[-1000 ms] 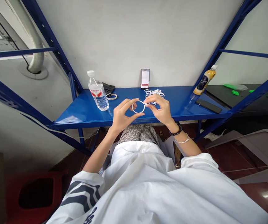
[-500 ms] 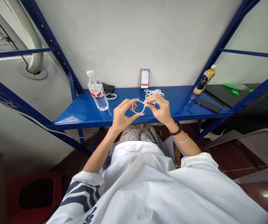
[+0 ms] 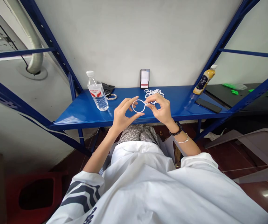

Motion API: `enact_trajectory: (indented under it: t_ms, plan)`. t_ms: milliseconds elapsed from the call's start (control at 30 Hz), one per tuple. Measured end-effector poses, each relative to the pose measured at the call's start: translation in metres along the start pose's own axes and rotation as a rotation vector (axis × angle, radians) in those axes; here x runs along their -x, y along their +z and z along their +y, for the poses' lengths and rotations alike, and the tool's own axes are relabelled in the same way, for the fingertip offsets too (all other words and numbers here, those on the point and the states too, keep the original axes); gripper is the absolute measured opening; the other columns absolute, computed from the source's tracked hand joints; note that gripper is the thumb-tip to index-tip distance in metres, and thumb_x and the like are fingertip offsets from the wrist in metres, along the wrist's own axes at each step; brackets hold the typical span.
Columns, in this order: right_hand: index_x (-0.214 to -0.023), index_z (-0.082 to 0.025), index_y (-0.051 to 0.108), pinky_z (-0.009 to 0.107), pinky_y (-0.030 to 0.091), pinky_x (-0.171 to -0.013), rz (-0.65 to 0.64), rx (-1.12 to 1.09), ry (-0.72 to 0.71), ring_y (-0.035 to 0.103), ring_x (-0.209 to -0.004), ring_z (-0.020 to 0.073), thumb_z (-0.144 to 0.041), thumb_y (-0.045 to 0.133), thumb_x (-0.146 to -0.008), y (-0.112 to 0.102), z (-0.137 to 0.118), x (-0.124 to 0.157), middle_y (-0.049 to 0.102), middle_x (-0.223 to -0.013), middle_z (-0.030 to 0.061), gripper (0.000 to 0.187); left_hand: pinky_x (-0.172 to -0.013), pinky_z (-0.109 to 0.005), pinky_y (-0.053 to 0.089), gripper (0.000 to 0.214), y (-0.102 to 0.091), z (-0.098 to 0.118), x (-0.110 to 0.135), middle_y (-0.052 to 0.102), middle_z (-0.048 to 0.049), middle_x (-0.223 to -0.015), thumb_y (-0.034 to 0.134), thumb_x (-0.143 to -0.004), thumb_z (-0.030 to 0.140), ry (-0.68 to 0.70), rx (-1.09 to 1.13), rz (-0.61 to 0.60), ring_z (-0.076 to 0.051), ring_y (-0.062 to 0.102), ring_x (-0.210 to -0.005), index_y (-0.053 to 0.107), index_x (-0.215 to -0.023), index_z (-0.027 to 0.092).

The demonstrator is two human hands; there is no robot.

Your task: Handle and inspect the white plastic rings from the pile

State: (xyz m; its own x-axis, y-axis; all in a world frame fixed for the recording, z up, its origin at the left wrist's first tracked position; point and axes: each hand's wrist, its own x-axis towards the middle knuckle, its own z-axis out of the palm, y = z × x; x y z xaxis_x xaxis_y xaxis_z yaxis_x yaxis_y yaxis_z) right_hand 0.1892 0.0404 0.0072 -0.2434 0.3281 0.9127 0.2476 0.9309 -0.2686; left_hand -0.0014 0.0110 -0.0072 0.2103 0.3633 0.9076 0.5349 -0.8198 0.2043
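Note:
A thin white ring (image 3: 138, 112), perhaps a hair tie, is held above the front edge of the blue table. My right hand (image 3: 160, 109) pinches its right side between thumb and fingers. To its left, my left hand (image 3: 122, 115) is open, with thumb and fingers spread in a C shape around the ring's left half. Whether those fingertips touch it I cannot tell. Behind my right hand lies a pile of similar white rings (image 3: 157, 92), partly covered by the fingers.
On the blue table (image 3: 82, 113) stands a water bottle (image 3: 98, 95) at left, near a pale looped band (image 3: 111, 96). A lit phone (image 3: 144, 79) leans on the back wall. At right are a yellow drink bottle (image 3: 204, 81) and a dark phone (image 3: 208, 105).
My left fingertips have lifted slightly from the ring's upper edge and spread a little. The ring has shifted very slightly right, still pinched in my right hand.

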Motion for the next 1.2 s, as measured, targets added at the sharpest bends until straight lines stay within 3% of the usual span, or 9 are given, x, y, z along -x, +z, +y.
enact_trajectory:
  t_ms: [133,233,400,633,800,967,1200]
  plan:
    - [-0.086,-0.022,0.065,0.031,0.053,-0.069,0.025,-0.051,0.097,0.062,-0.074,0.0155,-0.038,0.062,-0.092,0.000,0.002,0.000,0.069,-0.084,0.0023,0.017,-0.066,-0.024,0.055,0.035,-0.002,0.001,-0.001,0.071,-0.0066,-0.102,0.068,-0.086,0.042,-0.009,0.008,0.043,-0.013,0.065,-0.076,0.065,-0.114,0.020]
    - [-0.088,-0.022,0.066,0.031,0.054,-0.070,0.019,-0.114,0.142,0.063,-0.076,0.0150,-0.039,0.063,-0.091,0.001,0.003,0.000,0.068,-0.084,0.0019,0.018,-0.069,-0.025,0.056,0.023,-0.004,0.002,-0.002,0.073,-0.0047,-0.094,0.065,-0.089,0.040,-0.014,0.004,0.092,-0.012,0.066,-0.071,0.069,-0.100,0.020]
    - [-0.093,-0.022,0.069,0.031,0.057,-0.073,-0.030,-0.182,0.207,0.065,-0.082,0.0156,-0.043,0.062,-0.091,0.003,0.000,0.002,0.068,-0.089,0.0027,0.021,-0.062,-0.023,0.052,0.027,-0.005,0.003,-0.002,0.072,-0.0018,-0.072,0.061,-0.091,0.043,-0.064,0.016,0.112,-0.012,0.066,-0.062,0.070,-0.085,0.019]
    - [-0.099,-0.025,0.071,0.030,0.058,-0.072,-0.050,-0.256,0.230,0.065,-0.080,0.0150,-0.041,0.066,-0.089,0.005,0.002,0.002,0.069,-0.090,0.0023,0.020,-0.054,-0.021,0.052,0.031,-0.003,0.007,-0.001,0.071,-0.0019,-0.063,0.060,-0.092,0.044,-0.348,0.265,0.063,-0.011,0.066,-0.053,0.069,-0.081,0.016]
    - [-0.103,-0.024,0.072,0.032,0.059,-0.076,-0.043,-0.263,0.277,0.066,-0.083,0.0161,-0.045,0.067,-0.087,0.004,0.005,0.002,0.069,-0.093,0.0036,0.027,-0.053,-0.023,0.054,0.038,-0.001,0.010,-0.005,0.073,-0.0061,-0.067,0.062,-0.088,0.051,-0.556,0.532,-0.083,-0.014,0.068,-0.055,0.070,-0.082,0.014]
    - [-0.104,-0.024,0.073,0.032,0.060,-0.080,-0.018,-0.300,0.346,0.068,-0.085,0.0161,-0.048,0.068,-0.085,0.003,0.004,0.001,0.071,-0.096,0.0038,0.031,-0.058,-0.027,0.057,0.036,0.004,0.010,-0.005,0.076,-0.0100,-0.076,0.068,-0.084,0.048,-0.620,0.727,-0.301,-0.018,0.072,-0.064,0.074,-0.089,0.012]
    - [-0.106,-0.026,0.075,0.029,0.060,-0.077,-0.075,-0.424,0.389,0.068,-0.082,0.0134,-0.045,0.060,-0.092,0.003,0.007,0.001,0.071,-0.091,0.0019,0.027,-0.062,-0.029,0.059,0.035,0.007,0.010,-0.004,0.077,-0.0110,-0.081,0.070,-0.083,0.047,-0.663,0.822,-0.362,-0.020,0.074,-0.069,0.076,-0.092,0.013]
